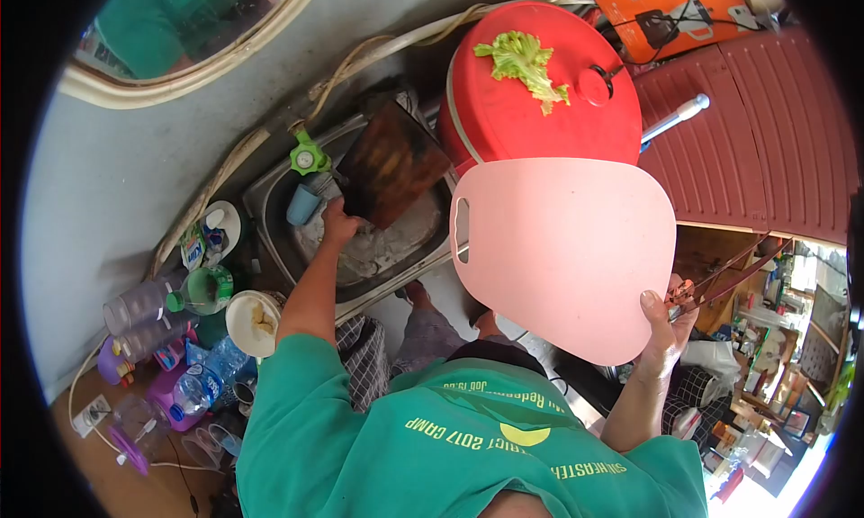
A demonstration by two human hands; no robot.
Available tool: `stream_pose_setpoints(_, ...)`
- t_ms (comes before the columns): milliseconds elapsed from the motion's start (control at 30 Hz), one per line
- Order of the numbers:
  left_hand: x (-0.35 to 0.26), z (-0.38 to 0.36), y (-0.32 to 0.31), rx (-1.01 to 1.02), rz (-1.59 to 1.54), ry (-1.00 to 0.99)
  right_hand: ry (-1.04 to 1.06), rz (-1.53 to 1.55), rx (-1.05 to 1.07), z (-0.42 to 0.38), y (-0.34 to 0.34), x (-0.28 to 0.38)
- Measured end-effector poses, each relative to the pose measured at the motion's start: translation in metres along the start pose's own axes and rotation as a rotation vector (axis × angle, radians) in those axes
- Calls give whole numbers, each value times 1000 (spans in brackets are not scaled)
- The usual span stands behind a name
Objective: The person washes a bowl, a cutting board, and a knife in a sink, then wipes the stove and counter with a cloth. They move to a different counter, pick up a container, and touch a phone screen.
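A pink chopping mat (567, 248) with a handle slot is held up in front of me. My right hand (668, 322) grips its right edge, thumb on the near face. Inside the metal sink (297, 264), my left hand (340, 223) is closed beside the lower edge of a dark, stained wooden board (391, 162). Whether it touches that board, or what it holds, I cannot make out. The board leans in the basin. A light blue cup (304, 205) stands left of my left hand, below a tap with a green handle (309, 158).
A large red lidded container (540, 86) stands behind the mat, with a lettuce leaf (522, 63) on its lid. Plastic bottles (207, 383) and a white tub (252, 324) crowd the left side. A dark red ridged panel (756, 131) is at the right.
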State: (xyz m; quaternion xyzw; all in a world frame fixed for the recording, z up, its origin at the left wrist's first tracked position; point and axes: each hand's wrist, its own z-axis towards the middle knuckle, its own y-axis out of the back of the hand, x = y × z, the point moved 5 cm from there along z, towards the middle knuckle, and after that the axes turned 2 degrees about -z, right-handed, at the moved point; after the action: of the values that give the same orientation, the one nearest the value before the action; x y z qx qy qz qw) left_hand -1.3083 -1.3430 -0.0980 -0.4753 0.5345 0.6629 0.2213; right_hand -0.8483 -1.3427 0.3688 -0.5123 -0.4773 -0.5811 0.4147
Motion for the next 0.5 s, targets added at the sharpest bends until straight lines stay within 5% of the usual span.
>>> stream_pose_setpoints(133,-19,-18,8,18,-324,86,1,85,-29,-5,27,-12)
stream_pose_setpoints(267,-48,-47,18,-51,-246,105,-23,132,51,-10,59,-22)
stream_pose_setpoints(333,-50,-74,35,-441,424,97,15,113,71,-11,90,-31)
stream_pose_setpoints(500,-87,-118,53,-571,760,178,84,85,92,-19,159,-44)
